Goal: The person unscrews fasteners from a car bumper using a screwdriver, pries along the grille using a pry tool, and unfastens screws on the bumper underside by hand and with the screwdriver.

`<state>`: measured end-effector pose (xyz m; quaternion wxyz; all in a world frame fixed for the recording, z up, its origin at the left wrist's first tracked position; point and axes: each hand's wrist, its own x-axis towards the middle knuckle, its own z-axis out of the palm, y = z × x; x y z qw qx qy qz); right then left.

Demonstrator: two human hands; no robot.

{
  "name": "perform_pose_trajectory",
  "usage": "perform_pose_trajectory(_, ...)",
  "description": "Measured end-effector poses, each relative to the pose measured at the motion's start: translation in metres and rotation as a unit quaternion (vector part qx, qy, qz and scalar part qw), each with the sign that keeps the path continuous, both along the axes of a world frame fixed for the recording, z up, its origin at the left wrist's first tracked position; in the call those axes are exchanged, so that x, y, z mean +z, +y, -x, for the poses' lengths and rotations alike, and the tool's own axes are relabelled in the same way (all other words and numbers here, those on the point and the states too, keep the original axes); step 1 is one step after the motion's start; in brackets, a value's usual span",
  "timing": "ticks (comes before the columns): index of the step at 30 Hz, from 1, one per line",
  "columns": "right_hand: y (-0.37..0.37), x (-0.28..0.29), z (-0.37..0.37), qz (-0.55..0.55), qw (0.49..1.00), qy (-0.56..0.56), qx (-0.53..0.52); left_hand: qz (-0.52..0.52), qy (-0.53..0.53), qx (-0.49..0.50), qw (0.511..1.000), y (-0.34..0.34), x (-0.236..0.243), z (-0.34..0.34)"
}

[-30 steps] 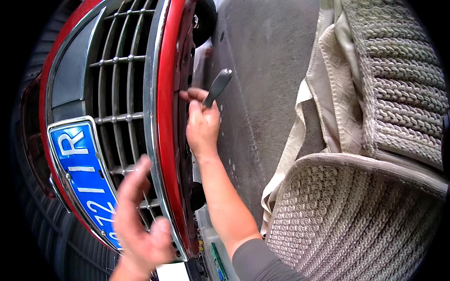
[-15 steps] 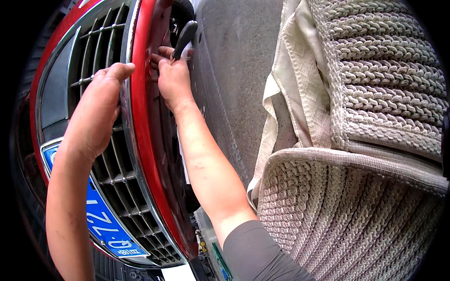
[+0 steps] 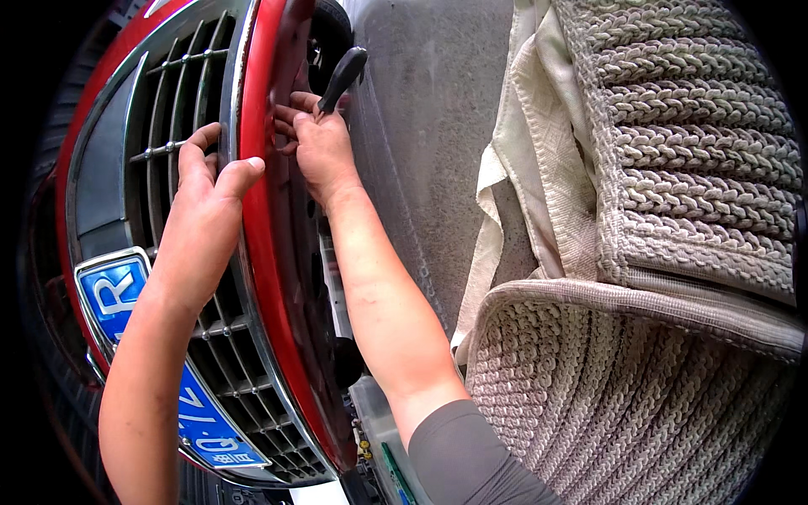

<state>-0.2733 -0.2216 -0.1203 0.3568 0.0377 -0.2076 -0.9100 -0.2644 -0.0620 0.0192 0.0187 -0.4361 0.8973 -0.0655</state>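
Observation:
A red car bumper [image 3: 268, 278] with a chrome-edged grille [image 3: 220, 337] fills the left side, apparently off the car and standing on edge. My left hand [image 3: 210, 189] lies over the chrome trim, fingers apart, with fingertips at the grille and thumb by the red edge. Just beyond, on the bumper's dark inner side, my right hand [image 3: 324, 151] pinches a black-handled tool [image 3: 342, 80], perhaps a screwdriver. The handle points up and away from me; its working end is hidden by the hand. Some right fingers touch the bumper's inner edge.
A blue licence plate [image 3: 126, 295] is fixed to the bumper's front, partly behind my left forearm. Grey floor [image 3: 421, 109] lies right of my right arm. Beige knitted seat covers or cushions [image 3: 623, 379] take up the right side. A dark round part, maybe a tyre [image 3: 330, 25], sits at the top.
My left hand has shifted right, its index finger and thumb now spread apart across the chrome edge. The black-handled tool and my right hand have moved slightly right in the picture.

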Motion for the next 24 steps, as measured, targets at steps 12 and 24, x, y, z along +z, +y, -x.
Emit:
perform_pose_trajectory(12, -0.006, 0.008, -0.009, -0.014, 1.000, -0.003, -0.008, 0.016, 0.013, -0.026, 0.999, 0.001, -0.002, -0.001)
perform_pose_trajectory(24, -0.001, 0.005, -0.014, -0.026, 0.999, -0.018, -0.023, 0.001, -0.019, 0.004, 1.000, 0.002, 0.002, 0.000)
